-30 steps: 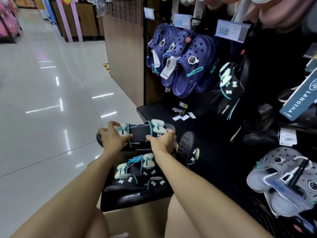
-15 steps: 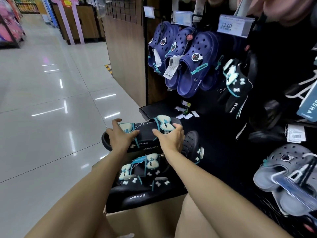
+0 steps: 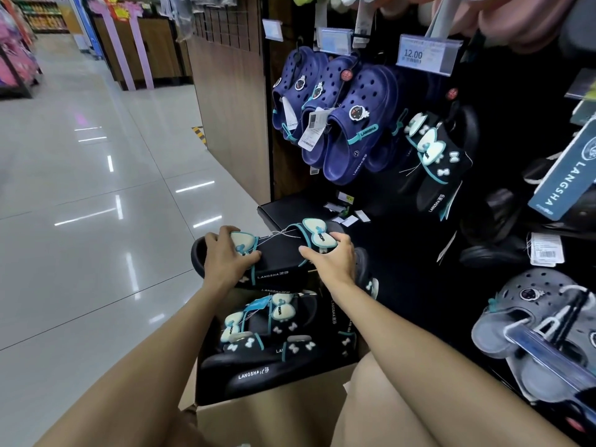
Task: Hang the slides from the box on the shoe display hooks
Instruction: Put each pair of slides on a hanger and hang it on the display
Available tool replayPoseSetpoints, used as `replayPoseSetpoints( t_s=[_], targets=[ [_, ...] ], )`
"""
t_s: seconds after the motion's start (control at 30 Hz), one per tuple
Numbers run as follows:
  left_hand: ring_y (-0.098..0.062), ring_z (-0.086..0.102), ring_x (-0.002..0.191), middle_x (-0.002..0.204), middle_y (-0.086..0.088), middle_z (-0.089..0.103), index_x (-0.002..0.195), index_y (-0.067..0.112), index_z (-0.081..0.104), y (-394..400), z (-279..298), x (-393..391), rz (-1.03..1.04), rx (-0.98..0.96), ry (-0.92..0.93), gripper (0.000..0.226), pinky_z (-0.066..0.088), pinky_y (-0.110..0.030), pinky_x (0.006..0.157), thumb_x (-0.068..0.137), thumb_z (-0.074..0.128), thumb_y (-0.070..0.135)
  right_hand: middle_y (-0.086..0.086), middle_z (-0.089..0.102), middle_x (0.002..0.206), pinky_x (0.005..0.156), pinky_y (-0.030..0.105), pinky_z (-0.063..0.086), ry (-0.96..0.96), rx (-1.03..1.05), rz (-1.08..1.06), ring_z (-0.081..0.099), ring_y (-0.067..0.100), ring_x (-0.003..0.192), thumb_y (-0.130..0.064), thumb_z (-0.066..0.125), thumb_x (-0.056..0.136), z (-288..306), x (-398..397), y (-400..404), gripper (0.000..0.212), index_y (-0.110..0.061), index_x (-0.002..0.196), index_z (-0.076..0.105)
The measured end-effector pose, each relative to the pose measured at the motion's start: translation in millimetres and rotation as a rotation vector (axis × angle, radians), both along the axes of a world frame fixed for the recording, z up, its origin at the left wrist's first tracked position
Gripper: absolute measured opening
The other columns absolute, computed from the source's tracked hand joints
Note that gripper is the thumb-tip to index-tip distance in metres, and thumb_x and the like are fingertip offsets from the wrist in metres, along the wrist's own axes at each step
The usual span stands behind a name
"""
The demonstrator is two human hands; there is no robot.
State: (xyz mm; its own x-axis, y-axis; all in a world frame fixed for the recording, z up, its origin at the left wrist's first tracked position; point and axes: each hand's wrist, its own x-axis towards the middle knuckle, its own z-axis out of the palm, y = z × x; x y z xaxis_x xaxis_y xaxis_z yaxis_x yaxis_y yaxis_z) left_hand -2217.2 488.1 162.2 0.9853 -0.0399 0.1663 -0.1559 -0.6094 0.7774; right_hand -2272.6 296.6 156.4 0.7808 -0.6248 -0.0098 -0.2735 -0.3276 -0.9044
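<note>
Glossy shop floor at left, dark shoe display at right.
Left hand [image 3: 225,258] and right hand [image 3: 333,261] each grip one end of a black slide pair [image 3: 279,256] marked LANGSHA, held above the cardboard box [image 3: 258,414] of more slides; three navy clogs [image 3: 338,114] hang under a 12.00 price tag [image 3: 422,56], one matching pair [image 3: 435,162] beside them.

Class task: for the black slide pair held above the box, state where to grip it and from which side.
Grip the black slide pair by its upper straps, one hand each, from above: straps face up, bows raised, soles lie flat. The left hand and right hand grip there.
</note>
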Motion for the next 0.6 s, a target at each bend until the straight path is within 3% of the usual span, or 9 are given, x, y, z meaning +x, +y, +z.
replayPoseSetpoints(
  t_s=[0.17,0.33,0.5,0.6],
  targets=[
    [-0.021,0.046,0.1,0.11,-0.006,0.041,0.125,0.016,0.052,8.9,-0.5,5.0,-0.074,0.067,0.036,0.062,0.039,-0.027,0.081,0.073,0.083,0.026,0.003,0.049,0.133,0.09,0.029,0.039,0.013,-0.054,0.026,0.046,0.021,0.124,-0.033,0.084,0.072,0.5,-0.8,-5.7,0.073,-0.019,0.133,0.048],
    [-0.021,0.045,0.098,0.109,-0.005,0.041,0.127,0.019,0.052,31.8,-6.4,6.2,-0.162,0.196,0.038,0.066,0.043,-0.032,0.081,0.07,0.084,0.019,0.002,0.051,0.128,0.096,0.028,0.033,0.068,-0.278,0.186,0.043,0.022,0.123,-0.029,0.084,0.069,-0.4,-8.8,-21.0,0.073,-0.023,0.134,0.052],
    [-0.023,0.048,0.101,0.111,-0.007,0.045,0.128,0.021,0.051,52.3,-7.9,11.2,-0.205,0.17,0.076,0.067,0.041,-0.03,0.083,0.069,0.084,0.015,0.001,0.051,0.127,0.099,0.031,0.036,0.072,-0.334,0.315,0.042,0.02,0.122,-0.026,0.084,0.07,1.0,-11.9,-22.4,0.073,-0.023,0.135,0.052],
    [-0.025,0.053,0.104,0.115,-0.006,0.05,0.129,0.024,0.05,60.2,-6.4,13.2,-0.276,0.152,0.098,0.071,0.049,-0.034,0.086,0.068,0.084,0.013,-0.001,0.049,0.123,0.094,0.025,0.034,0.064,-0.347,0.402,0.041,0.019,0.12,-0.023,0.085,0.07,0.5,-10.9,-17.8,0.075,-0.023,0.136,0.051]
  ],
)
